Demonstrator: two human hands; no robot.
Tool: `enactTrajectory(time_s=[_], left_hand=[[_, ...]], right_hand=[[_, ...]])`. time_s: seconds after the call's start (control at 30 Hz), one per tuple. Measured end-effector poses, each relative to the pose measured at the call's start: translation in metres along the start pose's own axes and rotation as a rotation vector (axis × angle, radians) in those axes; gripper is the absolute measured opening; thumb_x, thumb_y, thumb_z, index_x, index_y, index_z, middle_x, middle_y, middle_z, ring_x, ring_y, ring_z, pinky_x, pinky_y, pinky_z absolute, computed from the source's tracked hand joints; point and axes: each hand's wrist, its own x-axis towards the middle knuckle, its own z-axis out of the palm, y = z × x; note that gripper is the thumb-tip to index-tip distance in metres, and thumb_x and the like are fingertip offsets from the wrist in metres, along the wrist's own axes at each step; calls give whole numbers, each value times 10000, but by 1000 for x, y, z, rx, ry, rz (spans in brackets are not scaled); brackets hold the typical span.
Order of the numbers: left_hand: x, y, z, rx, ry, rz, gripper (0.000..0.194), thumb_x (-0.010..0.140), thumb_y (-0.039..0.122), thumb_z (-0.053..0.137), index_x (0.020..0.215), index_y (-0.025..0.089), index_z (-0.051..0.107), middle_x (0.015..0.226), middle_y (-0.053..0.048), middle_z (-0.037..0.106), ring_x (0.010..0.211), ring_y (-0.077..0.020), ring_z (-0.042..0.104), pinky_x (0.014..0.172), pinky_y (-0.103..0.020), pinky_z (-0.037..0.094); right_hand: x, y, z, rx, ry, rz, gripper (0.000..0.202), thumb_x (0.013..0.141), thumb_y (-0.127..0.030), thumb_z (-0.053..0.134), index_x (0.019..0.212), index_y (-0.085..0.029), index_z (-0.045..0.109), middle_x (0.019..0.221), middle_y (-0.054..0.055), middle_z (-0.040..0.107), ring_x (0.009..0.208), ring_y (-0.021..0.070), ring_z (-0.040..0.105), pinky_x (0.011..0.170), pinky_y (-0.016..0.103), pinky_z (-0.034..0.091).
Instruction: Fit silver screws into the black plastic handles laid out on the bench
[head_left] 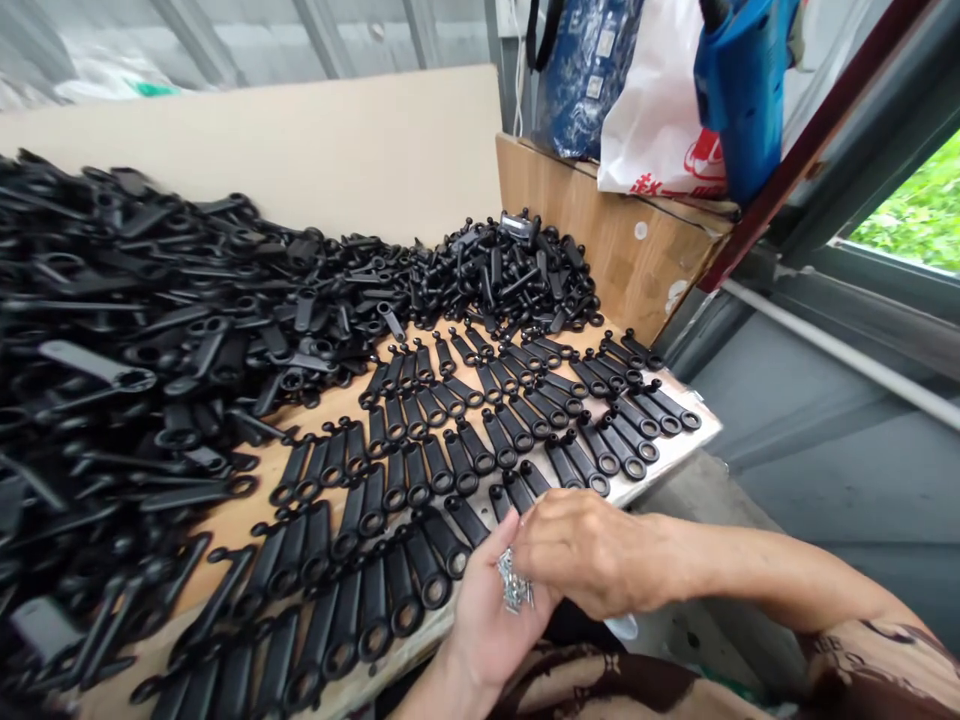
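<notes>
Cupped palm up at the table's front edge, my left hand (487,622) holds a small heap of silver screws (514,585). My right hand (589,550) reaches over it from the right, fingers pinched together at the heap; whether a screw is between the fingertips is hidden. Just beyond both hands lie rows of black plastic crank-like arms (461,455), each with a ring at the near end and a ball-shaped knob at the far end. My hands cover part of the nearest row.
A large loose pile of black arms (187,300) covers the table's left side, and a smaller pile (517,265) sits at the back. A wooden box (600,235) bears bags and a blue tool (746,95). The table's edge (694,435) runs along the right.
</notes>
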Motion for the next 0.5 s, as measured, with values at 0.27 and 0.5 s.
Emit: enactTrajectory(time_s=[0.27, 0.5], left_hand=[[28, 12, 1, 116, -82, -38, 362, 837, 326, 380, 1049, 114, 583, 1062, -108, 623, 1041, -246, 523, 911, -393, 351], [40, 35, -12, 158, -265, -81, 384, 827, 377, 359, 1052, 173, 595, 1075, -82, 623, 1025, -225, 534, 927, -408, 321]], right_hand=[[-37, 97, -54, 100, 557, 622, 126, 820, -214, 452, 786, -163, 562, 727, 10, 596, 656, 100, 533, 640, 207, 420], [-80, 202, -66, -1, 781, 763, 113, 732, -270, 522, 708, -170, 570, 821, 36, 587, 819, 164, 547, 774, 279, 410]])
